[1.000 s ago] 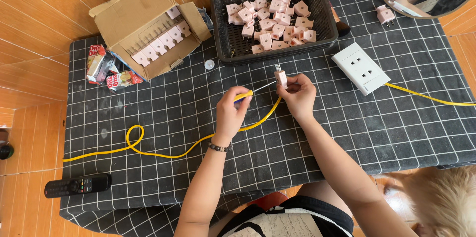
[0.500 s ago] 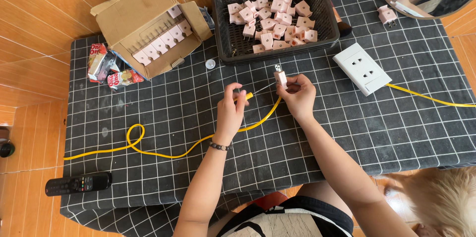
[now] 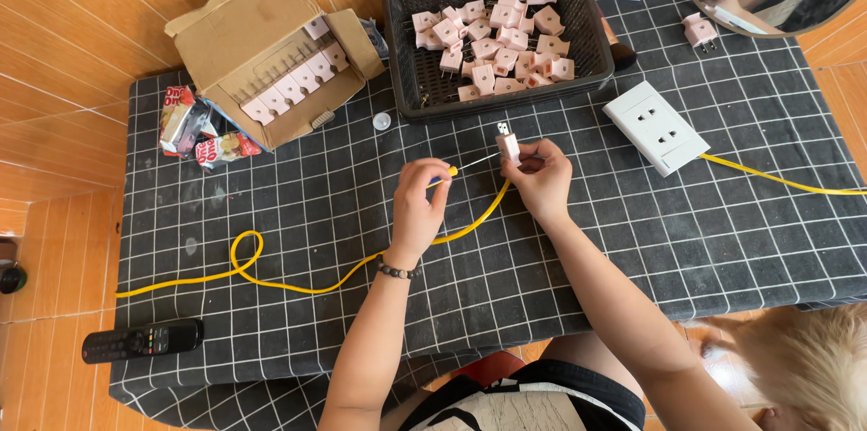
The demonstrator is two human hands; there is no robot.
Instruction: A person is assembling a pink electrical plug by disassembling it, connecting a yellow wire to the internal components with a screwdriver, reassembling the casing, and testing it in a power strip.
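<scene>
My right hand (image 3: pixel 540 180) holds a small pink plug adapter (image 3: pixel 508 144) upright, prongs up, above the black checked cloth (image 3: pixel 271 214). My left hand (image 3: pixel 418 210) grips a small screwdriver (image 3: pixel 456 169) with a yellow and blue handle, its thin shaft pointing right at the adapter's side. A yellow cable (image 3: pixel 298 278) runs under both hands and loops at the left. Behind the hands stands a black basket (image 3: pixel 402 52) with several pink adapters (image 3: pixel 492 43).
An open cardboard box (image 3: pixel 244 25) with a row of pink adapters lies at the back left, snack packets (image 3: pixel 194 133) beside it. A white socket strip (image 3: pixel 655 127), a lone pink adapter (image 3: pixel 700 31), a small white cap (image 3: pixel 382 121), a black remote (image 3: pixel 140 341) and a furry animal (image 3: pixel 813 368) are also around.
My left hand has shifted slightly, bringing the screwdriver tip closer to the adapter. My right hand stays in place with the adapter.
</scene>
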